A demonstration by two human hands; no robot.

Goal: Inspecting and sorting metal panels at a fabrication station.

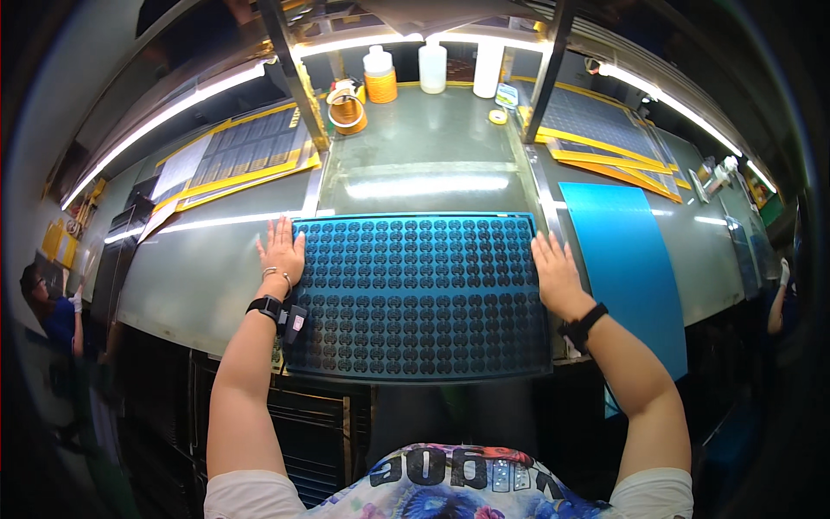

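A blue rectangular panel (415, 292) lies in front of me at the table's near edge, its face covered in rows of dark round patterns. Whether those patterns are on the panel or on a clear film over it, I cannot tell. My left hand (283, 253) rests along the panel's left edge with fingers stretched forward. Along the right edge lies my right hand (560, 275), also flat with its fingers extended. Neither hand grips anything. Near the left wrist, a small dark clip-like piece (296, 324) sits by the panel's edge.
A plain blue sheet (618, 259) lies to the right, overhanging the near edge. Yellow-edged patterned films (242, 151) are at the far left, with more films (605, 130) at the far right. Bottles (432, 67) and tape rolls (347, 112) stand behind. Another person (56, 303) is at far left.
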